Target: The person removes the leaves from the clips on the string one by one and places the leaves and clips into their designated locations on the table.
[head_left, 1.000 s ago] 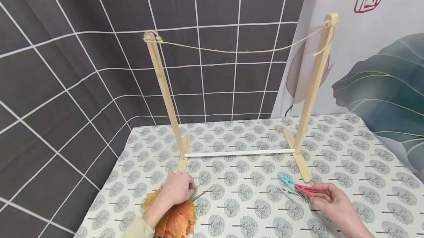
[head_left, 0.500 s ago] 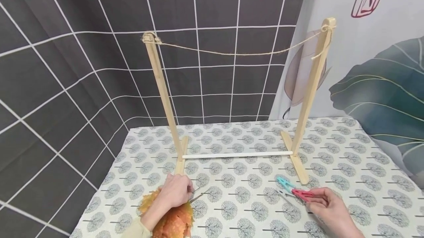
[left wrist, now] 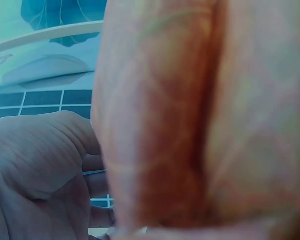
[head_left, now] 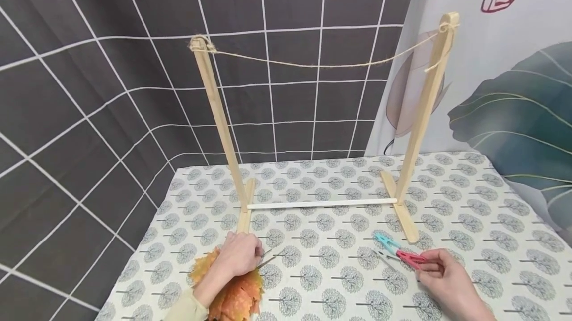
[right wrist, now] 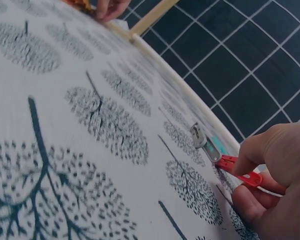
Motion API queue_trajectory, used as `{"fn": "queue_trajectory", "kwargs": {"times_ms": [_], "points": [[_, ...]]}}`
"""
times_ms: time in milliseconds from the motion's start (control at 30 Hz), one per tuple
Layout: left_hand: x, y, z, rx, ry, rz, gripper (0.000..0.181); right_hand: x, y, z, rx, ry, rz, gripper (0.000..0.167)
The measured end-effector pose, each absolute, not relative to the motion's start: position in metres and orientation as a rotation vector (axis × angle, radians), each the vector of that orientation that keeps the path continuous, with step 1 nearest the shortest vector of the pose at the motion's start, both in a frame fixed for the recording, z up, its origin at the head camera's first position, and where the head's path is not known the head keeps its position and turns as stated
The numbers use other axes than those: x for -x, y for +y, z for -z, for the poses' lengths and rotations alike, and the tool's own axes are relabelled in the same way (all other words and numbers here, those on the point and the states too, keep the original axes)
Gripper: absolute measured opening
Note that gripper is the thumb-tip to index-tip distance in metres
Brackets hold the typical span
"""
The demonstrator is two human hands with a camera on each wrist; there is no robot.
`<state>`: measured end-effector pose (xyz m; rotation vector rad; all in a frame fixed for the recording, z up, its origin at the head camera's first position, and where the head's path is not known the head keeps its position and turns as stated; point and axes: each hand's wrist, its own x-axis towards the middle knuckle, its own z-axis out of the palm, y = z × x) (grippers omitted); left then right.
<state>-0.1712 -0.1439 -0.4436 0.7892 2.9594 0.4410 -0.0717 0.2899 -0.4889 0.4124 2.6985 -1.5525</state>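
Note:
My left hand [head_left: 241,255] grips the stems of a bunch of orange-yellow maple leaves [head_left: 239,296] at the lower left of the head view. The leaves hang below the wrist, while thin stems [head_left: 268,260] stick out past the fingers. Close to the left wrist camera, a blurred leaf [left wrist: 155,125] covers much of the picture. On the right, my right hand [head_left: 449,281] pinches a red clothespin [head_left: 410,260] between thumb and fingers. A turquoise clothespin [head_left: 387,243] and a grey-white clothespin [right wrist: 207,144] lie just beyond the red one's tip; whether they touch it I cannot tell.
A wooden stand with a left post [head_left: 221,122] and a right post [head_left: 422,112] rises behind the hands. Slack twine [head_left: 313,66] spans their tops, and a white rod [head_left: 321,203] joins the feet. A tree-print cloth [head_left: 339,311] covers the table.
The head view shifts slightly. Both hands stay nearly in place, the left on the leaf stems and the right on the red clothespin.

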Motion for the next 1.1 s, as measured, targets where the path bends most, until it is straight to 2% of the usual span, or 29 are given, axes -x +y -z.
{"fn": "queue_trajectory", "kwargs": {"times_ms": [200,433,733,1100], "points": [[0.169,-0.139,0.447,-0.822,2.918,-0.436,0.017,0.065,0.296,0.493,-0.404,2.87,1.146,0.048],[0.167,-0.145,0.447,-0.813,2.936,-0.424,0.017,0.067,0.29,0.497,-0.319,2.963,0.951,0.038],[0.166,-0.138,0.441,-0.838,2.954,-0.433,0.012,0.066,0.294,0.487,-0.169,3.114,0.844,0.036],[0.157,-0.144,0.434,-0.797,2.99,-0.475,0.005,0.065,0.292,0.485,-0.251,3.007,0.874,0.042]]}}
